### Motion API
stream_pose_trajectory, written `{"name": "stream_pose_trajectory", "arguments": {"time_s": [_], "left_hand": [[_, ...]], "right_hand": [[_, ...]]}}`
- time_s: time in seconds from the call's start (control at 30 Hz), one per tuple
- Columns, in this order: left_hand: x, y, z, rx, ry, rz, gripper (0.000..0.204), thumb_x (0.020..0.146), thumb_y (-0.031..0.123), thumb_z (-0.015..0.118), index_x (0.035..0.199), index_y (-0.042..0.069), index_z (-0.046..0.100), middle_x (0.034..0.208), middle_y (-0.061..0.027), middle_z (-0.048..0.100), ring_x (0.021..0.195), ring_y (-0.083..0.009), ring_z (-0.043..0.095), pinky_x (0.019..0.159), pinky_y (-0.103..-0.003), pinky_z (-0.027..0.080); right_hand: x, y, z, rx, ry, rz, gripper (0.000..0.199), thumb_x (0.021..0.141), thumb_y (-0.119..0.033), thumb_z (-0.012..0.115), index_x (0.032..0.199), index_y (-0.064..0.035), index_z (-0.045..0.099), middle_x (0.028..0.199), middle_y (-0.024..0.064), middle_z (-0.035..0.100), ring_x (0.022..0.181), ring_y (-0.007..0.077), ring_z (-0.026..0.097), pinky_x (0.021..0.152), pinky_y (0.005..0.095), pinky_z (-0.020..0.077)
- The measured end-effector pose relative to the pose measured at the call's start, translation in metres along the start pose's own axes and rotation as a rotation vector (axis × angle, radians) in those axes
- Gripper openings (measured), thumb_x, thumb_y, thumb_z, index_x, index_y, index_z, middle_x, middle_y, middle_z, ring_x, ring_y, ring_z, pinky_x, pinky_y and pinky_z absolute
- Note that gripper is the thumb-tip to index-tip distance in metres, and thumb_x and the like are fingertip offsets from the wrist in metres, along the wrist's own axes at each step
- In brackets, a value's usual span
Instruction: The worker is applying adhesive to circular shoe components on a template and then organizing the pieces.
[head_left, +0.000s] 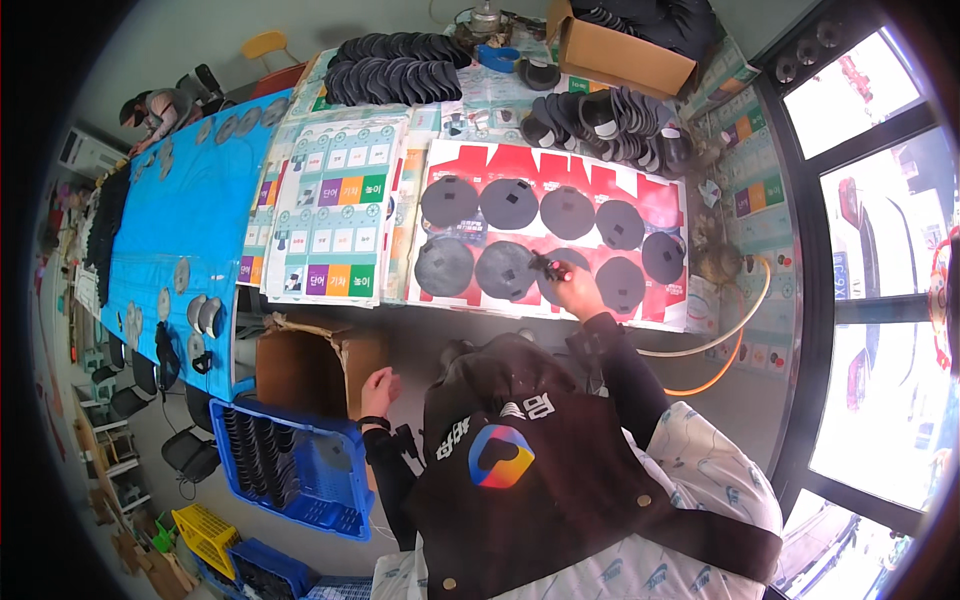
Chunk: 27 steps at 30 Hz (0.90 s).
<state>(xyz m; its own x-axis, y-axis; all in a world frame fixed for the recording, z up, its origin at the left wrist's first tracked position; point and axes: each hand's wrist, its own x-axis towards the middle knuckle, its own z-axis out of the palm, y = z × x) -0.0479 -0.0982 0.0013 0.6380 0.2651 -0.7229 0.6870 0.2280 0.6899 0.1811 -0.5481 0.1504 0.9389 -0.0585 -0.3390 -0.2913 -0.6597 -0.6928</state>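
Observation:
My right hand (575, 293) reaches over the near row of dark grey round discs and is closed on a small dark tool with reddish parts (548, 266); its exact kind is too small to make out. Under the hand, one disc (556, 288) is partly hidden. Beside it lie a disc with small dark squares (500, 270) and a plain-edged disc (620, 285). The discs rest in two rows on a red and white printed sheet (480, 160). My left hand (377, 391) hangs below the table edge with loosely bent fingers, holding nothing visible.
Stacks of dark curved pieces (392, 82) and a cardboard box (625, 55) stand at the back. To the left are a blue-covered table (200, 225), a blue crate (345, 500) and an open brown box (290, 365). A pale hose (740, 325) curves at right. Another person (160, 110) sits far left.

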Motion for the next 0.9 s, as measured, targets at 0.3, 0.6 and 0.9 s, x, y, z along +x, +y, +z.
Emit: {"name": "stream_pose_trajectory", "arguments": {"time_s": [0.3,0.6,0.9], "left_hand": [[0.007,0.007,-0.004,0.019,-0.022,0.028,0.027,0.101,0.026,0.062,0.121,0.008,0.067,0.104,-0.0069,0.073,0.087,-0.0153,0.068,0.075,-0.030,0.055],[-0.003,-0.003,-0.013,0.082,-0.044,-0.047,0.032,0.102,0.033,0.060,0.127,0.012,0.062,0.114,-0.0093,0.072,0.094,-0.0197,0.071,0.078,-0.031,0.053],[-0.002,-0.006,-0.005,0.102,-0.072,-0.043,0.032,0.102,0.031,0.060,0.126,0.010,0.063,0.110,-0.0092,0.072,0.091,-0.0197,0.071,0.075,-0.030,0.053]], "right_hand": [[0.006,0.008,0.013,-0.008,-0.248,-0.181,0.029,0.083,-0.016,0.064,0.107,-0.0010,0.068,0.079,0.0217,0.067,0.077,0.0329,0.069,0.070,0.0428,0.0505],[0.004,0.004,0.012,-0.038,-0.160,-0.205,0.031,0.086,-0.017,0.058,0.110,-0.0049,0.073,0.092,0.0286,0.069,0.092,0.0456,0.067,0.081,0.0493,0.0519],[-0.005,0.001,-0.009,-0.196,0.003,-0.114,0.031,0.088,-0.027,0.059,0.111,-0.0107,0.073,0.098,0.0254,0.070,0.098,0.0453,0.066,0.086,0.0519,0.0526]]}}
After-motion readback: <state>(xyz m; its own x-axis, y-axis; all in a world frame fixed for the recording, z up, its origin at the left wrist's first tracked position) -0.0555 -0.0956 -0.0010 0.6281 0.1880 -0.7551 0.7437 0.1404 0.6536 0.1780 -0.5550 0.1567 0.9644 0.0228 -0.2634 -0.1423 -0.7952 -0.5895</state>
